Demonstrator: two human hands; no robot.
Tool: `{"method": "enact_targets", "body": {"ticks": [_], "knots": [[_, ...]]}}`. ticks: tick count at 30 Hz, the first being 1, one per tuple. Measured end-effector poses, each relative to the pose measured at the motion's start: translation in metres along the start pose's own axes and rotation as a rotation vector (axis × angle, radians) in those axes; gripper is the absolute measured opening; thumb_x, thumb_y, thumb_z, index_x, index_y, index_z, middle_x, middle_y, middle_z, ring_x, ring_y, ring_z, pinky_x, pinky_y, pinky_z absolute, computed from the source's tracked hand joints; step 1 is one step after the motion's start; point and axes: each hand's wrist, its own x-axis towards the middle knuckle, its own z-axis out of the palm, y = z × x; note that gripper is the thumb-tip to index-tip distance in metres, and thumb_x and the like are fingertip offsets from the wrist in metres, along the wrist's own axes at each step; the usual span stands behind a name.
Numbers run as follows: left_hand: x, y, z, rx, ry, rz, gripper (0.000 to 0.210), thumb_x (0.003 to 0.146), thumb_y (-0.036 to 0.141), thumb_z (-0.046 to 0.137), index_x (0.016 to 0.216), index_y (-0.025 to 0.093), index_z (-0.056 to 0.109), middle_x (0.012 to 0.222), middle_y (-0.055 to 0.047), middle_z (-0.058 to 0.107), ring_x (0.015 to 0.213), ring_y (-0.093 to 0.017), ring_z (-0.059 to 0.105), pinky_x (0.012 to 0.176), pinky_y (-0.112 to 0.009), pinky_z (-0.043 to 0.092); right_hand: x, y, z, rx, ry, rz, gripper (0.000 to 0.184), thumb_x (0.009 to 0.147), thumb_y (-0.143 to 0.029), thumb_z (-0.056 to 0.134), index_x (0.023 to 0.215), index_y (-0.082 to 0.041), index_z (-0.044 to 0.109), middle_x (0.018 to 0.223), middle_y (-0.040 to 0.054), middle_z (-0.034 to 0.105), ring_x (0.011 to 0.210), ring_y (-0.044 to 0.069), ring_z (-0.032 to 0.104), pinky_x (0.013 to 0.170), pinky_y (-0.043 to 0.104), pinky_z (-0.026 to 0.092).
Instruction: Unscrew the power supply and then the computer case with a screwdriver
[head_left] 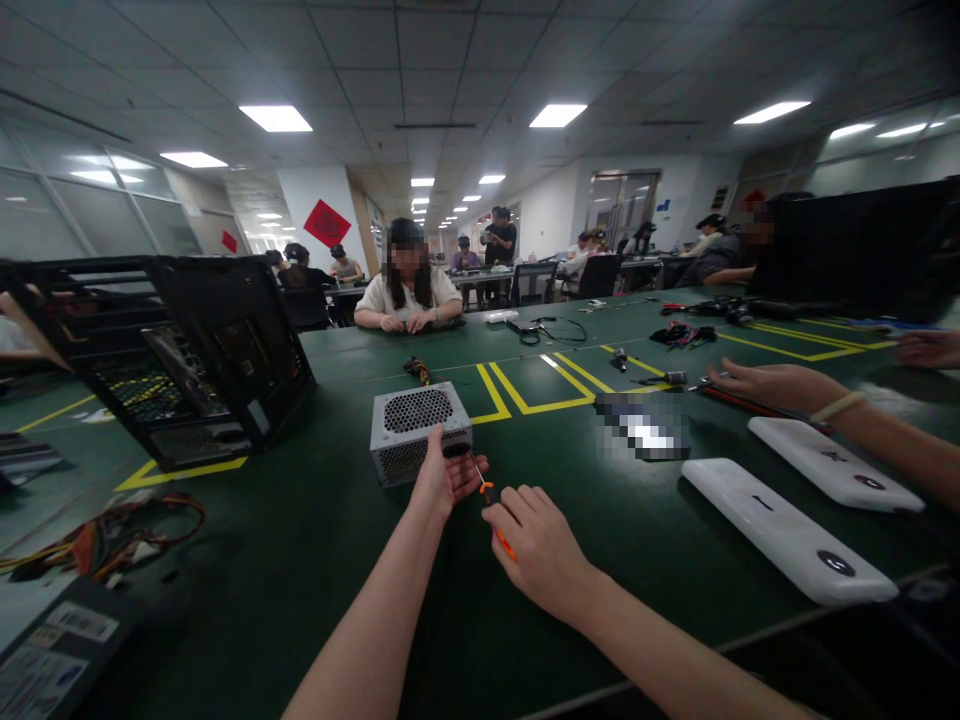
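Note:
A grey metal power supply unit [421, 412] with a honeycomb grille on top rests on the green table. My left hand [448, 478] is at its near right corner, thumb up against the casing and fingers round toward the side with the black socket. In my right hand [541, 540] is a screwdriver [489, 492] with an orange and black handle. Its thin shaft points up and left to the socket side, passing close to my left fingers. Whether the tip sits in a screw is too small to tell.
An open black computer case [172, 350] stands on the left. Below it lie loose cables [97, 540] and another power supply [56, 650]. Two white power banks [787, 530] [832, 465] lie on the right, near another person's hand [780, 390]. Someone sits opposite [409, 290].

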Motion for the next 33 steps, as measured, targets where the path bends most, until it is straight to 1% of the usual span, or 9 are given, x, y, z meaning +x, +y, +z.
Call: {"method": "enact_targets", "body": {"ticks": [4, 7, 10, 13, 18, 24, 28, 31, 33], "knots": [[-0.001, 0.001, -0.001, -0.004, -0.025, -0.003, 0.065, 0.066, 0.065, 0.037, 0.086, 0.005, 0.052, 0.083, -0.019, 0.063, 0.068, -0.020, 0.063, 0.052, -0.026, 0.049, 0.001, 0.000, -0.003, 0.011, 0.001, 0.012, 0.011, 0.076, -0.020, 0.047, 0.083, -0.018, 0.055, 0.080, 0.0053, 0.051, 0.075, 0.017, 0.044, 0.067, 0.030, 0.032], [-0.002, 0.003, -0.002, 0.016, -0.020, -0.011, 0.066, 0.066, 0.065, 0.037, 0.087, 0.004, 0.053, 0.084, -0.020, 0.063, 0.070, -0.020, 0.063, 0.054, -0.026, 0.050, 0.000, 0.000, -0.006, 0.094, 0.030, 0.101, 0.023, 0.080, -0.031, 0.043, 0.097, -0.017, 0.050, 0.081, 0.0047, 0.053, 0.073, 0.015, 0.047, 0.068, 0.029, 0.033], [-0.003, 0.003, -0.006, 0.043, -0.033, -0.027, 0.068, 0.065, 0.066, 0.038, 0.088, 0.004, 0.054, 0.088, -0.020, 0.062, 0.073, -0.020, 0.062, 0.056, -0.026, 0.050, -0.001, 0.001, -0.006, 0.167, 0.032, 0.158, 0.021, 0.081, -0.027, 0.041, 0.097, -0.015, 0.048, 0.079, 0.0032, 0.055, 0.069, 0.013, 0.048, 0.066, 0.027, 0.033], [-0.003, 0.003, -0.011, 0.058, -0.052, -0.032, 0.069, 0.064, 0.067, 0.039, 0.088, 0.004, 0.054, 0.091, -0.021, 0.062, 0.074, -0.020, 0.062, 0.056, -0.025, 0.050, -0.003, 0.001, -0.005, 0.148, 0.015, 0.105, 0.013, 0.076, -0.020, 0.045, 0.087, -0.017, 0.051, 0.077, 0.0021, 0.051, 0.070, 0.013, 0.046, 0.066, 0.028, 0.033], [-0.004, 0.003, -0.012, 0.049, -0.065, -0.027, 0.066, 0.064, 0.066, 0.040, 0.086, 0.004, 0.054, 0.090, -0.020, 0.062, 0.070, -0.019, 0.062, 0.055, -0.025, 0.050, -0.003, 0.000, -0.008, 0.099, -0.007, 0.053, 0.012, 0.071, -0.016, 0.048, 0.081, -0.019, 0.055, 0.078, 0.0030, 0.047, 0.073, 0.015, 0.042, 0.064, 0.028, 0.032], [-0.006, 0.000, -0.014, 0.007, -0.109, -0.012, 0.060, 0.066, 0.062, 0.043, 0.085, 0.006, 0.053, 0.089, -0.019, 0.062, 0.074, -0.019, 0.062, 0.058, -0.026, 0.051, -0.002, -0.001, -0.009, 0.189, 0.044, 0.161, 0.022, 0.081, -0.029, 0.042, 0.099, -0.017, 0.048, 0.081, 0.0038, 0.055, 0.072, 0.014, 0.049, 0.066, 0.028, 0.036], [-0.005, -0.008, -0.017, 0.068, -0.233, -0.008, 0.038, 0.069, 0.045, 0.054, 0.080, 0.008, 0.055, 0.085, -0.014, 0.062, 0.068, -0.015, 0.060, 0.058, -0.024, 0.050, -0.002, 0.000, -0.005, 0.215, 0.038, 0.169, 0.018, 0.080, -0.024, 0.042, 0.096, -0.017, 0.047, 0.081, 0.0033, 0.056, 0.071, 0.014, 0.050, 0.067, 0.028, 0.037], [-0.003, -0.015, -0.016, 0.136, -0.232, 0.018, 0.016, 0.069, 0.024, 0.059, 0.077, 0.011, 0.055, 0.071, -0.006, 0.061, 0.058, -0.010, 0.057, 0.055, -0.022, 0.049, -0.002, 0.000, -0.005, 0.188, 0.010, 0.163, 0.014, 0.077, -0.019, 0.043, 0.090, -0.018, 0.050, 0.080, 0.0035, 0.054, 0.073, 0.015, 0.049, 0.068, 0.029, 0.036], [-0.002, -0.018, -0.015, 0.152, -0.211, 0.026, 0.009, 0.070, 0.019, 0.058, 0.074, 0.011, 0.055, 0.064, -0.004, 0.058, 0.054, -0.008, 0.056, 0.054, -0.021, 0.048, -0.001, 0.000, -0.005, 0.180, -0.001, 0.165, 0.013, 0.077, -0.020, 0.044, 0.088, -0.019, 0.050, 0.079, 0.0032, 0.054, 0.073, 0.016, 0.049, 0.068, 0.029, 0.036]]}}
